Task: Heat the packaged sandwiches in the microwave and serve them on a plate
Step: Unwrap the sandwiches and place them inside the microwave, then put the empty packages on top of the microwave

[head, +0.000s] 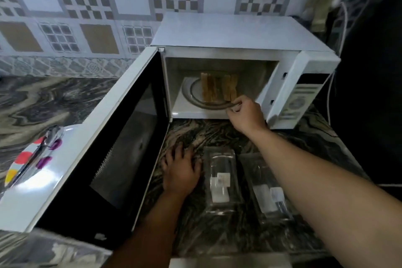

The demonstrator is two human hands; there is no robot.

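The plate (32, 159) waited left of the open door (121, 137). The left hand (181, 171) lay flat and released on the bench (217, 135). Two empty packs (220, 180) lay beside it. Two sandwiches (218, 88) stood on the turntable (195, 95); the right hand (243, 111) pinched the nearer one's corner. A fuller grasp would probably lift it more safely.

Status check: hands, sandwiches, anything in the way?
Left hand flat on counter. Right hand at microwave mouth, fingers curled by sandwiches on turntable; grip unclear. Door open, nothing blocking.
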